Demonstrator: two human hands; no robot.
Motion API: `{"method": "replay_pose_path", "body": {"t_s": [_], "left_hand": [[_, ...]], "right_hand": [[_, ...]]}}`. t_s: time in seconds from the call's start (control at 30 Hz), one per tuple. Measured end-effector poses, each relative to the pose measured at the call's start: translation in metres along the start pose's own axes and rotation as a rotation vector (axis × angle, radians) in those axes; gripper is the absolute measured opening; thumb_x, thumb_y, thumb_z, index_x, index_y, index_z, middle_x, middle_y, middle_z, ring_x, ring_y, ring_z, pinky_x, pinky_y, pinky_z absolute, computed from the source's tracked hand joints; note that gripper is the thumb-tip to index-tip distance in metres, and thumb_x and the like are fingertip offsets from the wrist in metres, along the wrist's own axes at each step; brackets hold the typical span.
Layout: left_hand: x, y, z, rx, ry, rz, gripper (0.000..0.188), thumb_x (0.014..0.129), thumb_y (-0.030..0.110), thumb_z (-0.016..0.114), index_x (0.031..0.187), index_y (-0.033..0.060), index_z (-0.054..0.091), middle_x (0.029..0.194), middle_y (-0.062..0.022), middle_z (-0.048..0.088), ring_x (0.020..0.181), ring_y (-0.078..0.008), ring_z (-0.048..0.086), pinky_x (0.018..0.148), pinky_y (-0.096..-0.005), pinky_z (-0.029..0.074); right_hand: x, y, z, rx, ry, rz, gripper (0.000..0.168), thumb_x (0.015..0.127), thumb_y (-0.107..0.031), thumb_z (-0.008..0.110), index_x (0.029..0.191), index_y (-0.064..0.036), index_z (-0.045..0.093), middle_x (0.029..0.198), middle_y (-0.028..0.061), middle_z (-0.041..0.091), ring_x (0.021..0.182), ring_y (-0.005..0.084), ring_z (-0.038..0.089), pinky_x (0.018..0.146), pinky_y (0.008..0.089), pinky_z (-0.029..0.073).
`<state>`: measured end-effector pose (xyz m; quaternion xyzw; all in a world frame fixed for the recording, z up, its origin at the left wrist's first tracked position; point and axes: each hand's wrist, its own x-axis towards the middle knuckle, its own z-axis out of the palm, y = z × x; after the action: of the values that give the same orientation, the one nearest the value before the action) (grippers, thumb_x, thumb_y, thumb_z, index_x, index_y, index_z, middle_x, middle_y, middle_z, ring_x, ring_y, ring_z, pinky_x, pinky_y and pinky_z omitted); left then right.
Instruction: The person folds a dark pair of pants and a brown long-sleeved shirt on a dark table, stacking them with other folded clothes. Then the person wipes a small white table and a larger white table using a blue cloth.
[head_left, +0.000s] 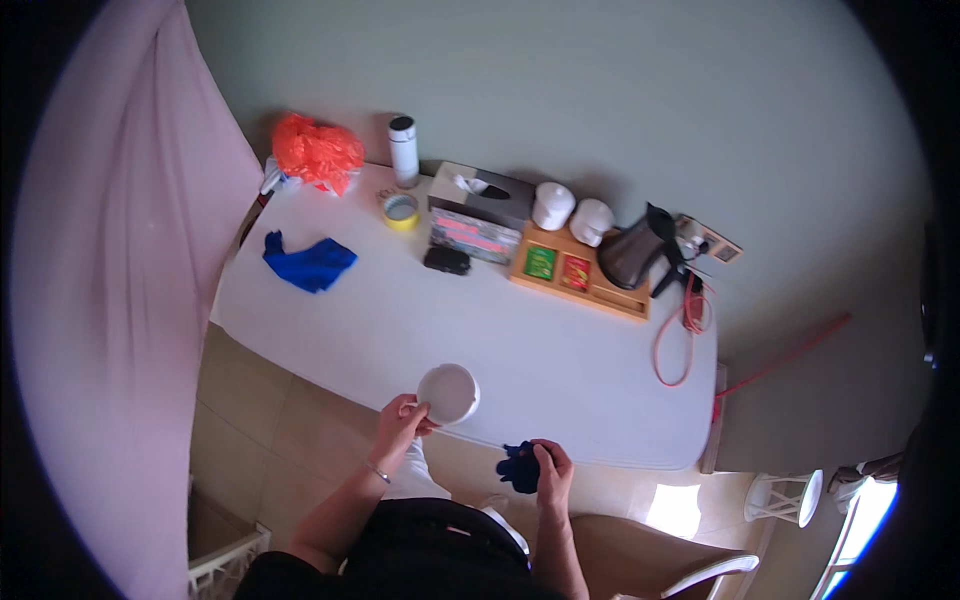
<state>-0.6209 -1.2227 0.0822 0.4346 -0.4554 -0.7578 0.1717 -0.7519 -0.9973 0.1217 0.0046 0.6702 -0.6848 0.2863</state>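
My left hand (407, 420) grips a round white bowl or shallow dish (448, 394) by its rim, over the front edge of the white table (360, 330). A crumpled dark blue cloth (519, 468) is pinched in my right hand (551, 465), just off the table's front edge and lower right of the bowl. A brighter blue cloth (311, 262) lies on the left part of the table.
Along the wall stand an orange plastic bag (319, 150), a white flask (404, 154), yellow tape (400, 212), a tissue box (480, 199), a black item (447, 260), white lidded cups (553, 206), a wooden tray (581, 298), a kettle (634, 251) and a pink cord (656, 352). A chair (652, 555) is at lower right.
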Motion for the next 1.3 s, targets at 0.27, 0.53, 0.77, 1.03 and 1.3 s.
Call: {"method": "replay_pose_path", "body": {"t_s": [0.27,0.53,0.77,1.03,1.3], "left_hand": [[0.208,0.106,-0.108,0.316,0.345,0.245,0.023,0.088,0.022,0.064,0.097,0.0013,0.059,0.069,-0.0051,0.065,0.055,-0.0115,0.061,0.049,-0.0232,0.047],[0.377,0.156,-0.134,0.168,0.459,0.185,0.027,0.088,0.012,0.061,0.105,-0.0043,0.048,0.076,-0.0165,0.067,0.061,-0.0217,0.069,0.053,-0.0285,0.057],[0.422,0.156,-0.138,0.046,0.481,0.127,0.027,0.088,0.009,0.06,0.107,-0.004,0.045,0.083,-0.018,0.065,0.063,-0.0243,0.069,0.057,-0.0317,0.059],[0.456,0.147,-0.151,-0.05,0.401,0.051,0.023,0.089,0.007,0.057,0.104,-0.0056,0.045,0.083,-0.0187,0.066,0.067,-0.0251,0.07,0.062,-0.033,0.059],[0.484,0.156,-0.149,-0.022,0.402,0.026,0.023,0.092,0.009,0.057,0.104,-0.0058,0.044,0.082,-0.0182,0.066,0.07,-0.0272,0.071,0.065,-0.0354,0.059]], "right_hand": [[0.05,-0.01,0.184,-0.072,-0.129,0.034,0.017,0.092,-0.006,0.058,0.103,0.003,0.064,0.088,0.01,0.068,0.084,0.0144,0.063,0.079,0.0257,0.049],[0.055,-0.012,0.214,-0.251,-0.085,0.101,0.017,0.09,-0.008,0.06,0.103,0.002,0.065,0.088,0.0089,0.069,0.083,0.0129,0.064,0.076,0.0256,0.051],[0.059,-0.02,0.206,-0.241,0.068,0.105,0.016,0.09,-0.005,0.058,0.102,0.002,0.065,0.086,0.0094,0.068,0.082,0.0138,0.065,0.076,0.0254,0.051],[0.052,-0.021,0.197,-0.202,0.189,0.082,0.016,0.09,-0.007,0.06,0.102,0.002,0.065,0.085,0.0085,0.068,0.079,0.0126,0.063,0.074,0.0247,0.051],[0.045,-0.013,0.204,-0.153,0.234,0.081,0.015,0.09,-0.005,0.06,0.102,0.002,0.065,0.084,0.009,0.068,0.079,0.0129,0.064,0.074,0.0246,0.051]]}}
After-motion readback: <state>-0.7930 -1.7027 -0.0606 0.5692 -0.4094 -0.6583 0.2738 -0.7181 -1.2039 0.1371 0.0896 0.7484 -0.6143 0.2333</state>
